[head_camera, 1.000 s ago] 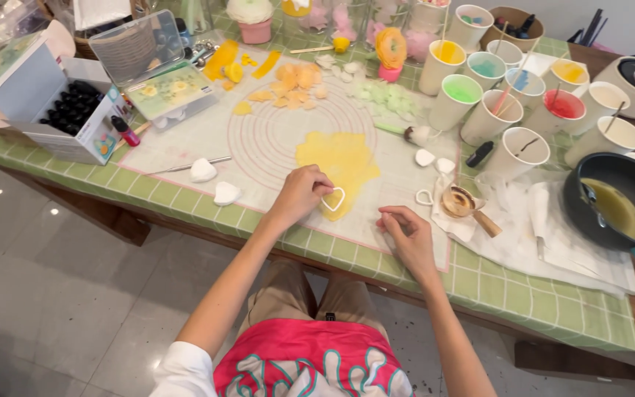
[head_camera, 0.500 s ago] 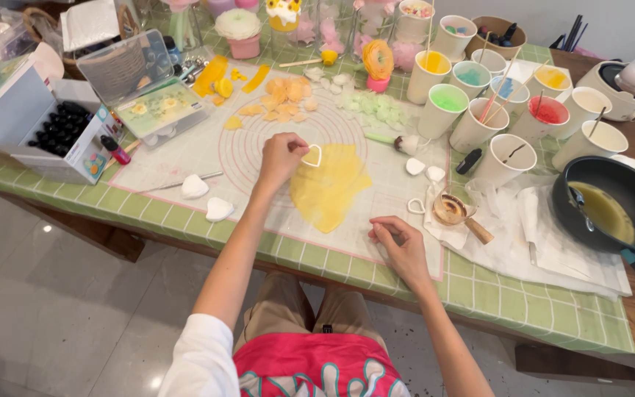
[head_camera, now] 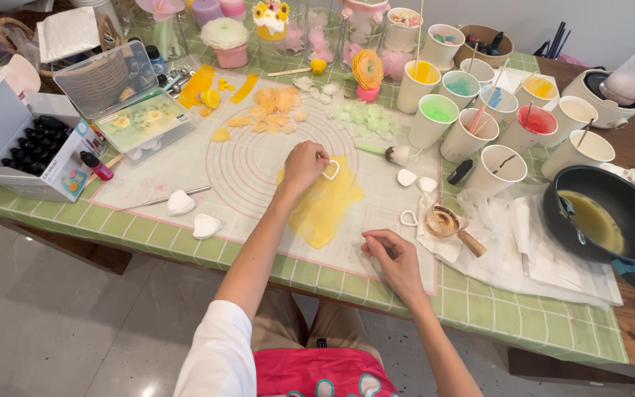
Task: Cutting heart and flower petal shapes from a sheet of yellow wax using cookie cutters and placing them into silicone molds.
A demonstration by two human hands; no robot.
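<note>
Head view | left hand (head_camera: 304, 163) pinching white cutter (head_camera: 330, 170) onto yellow sheet (head_camera: 325, 204), mid-frame, pressing a shape | right hand (head_camera: 393, 255) loosely curled, holding nothing, steadying mat (head_camera: 259, 158) at lower centre

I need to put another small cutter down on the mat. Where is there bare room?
Bare mat lies between the left hand and the white heart shapes, left of the yellow sheet. The far edge is crowded with petals; paper cups fill the right.
</note>
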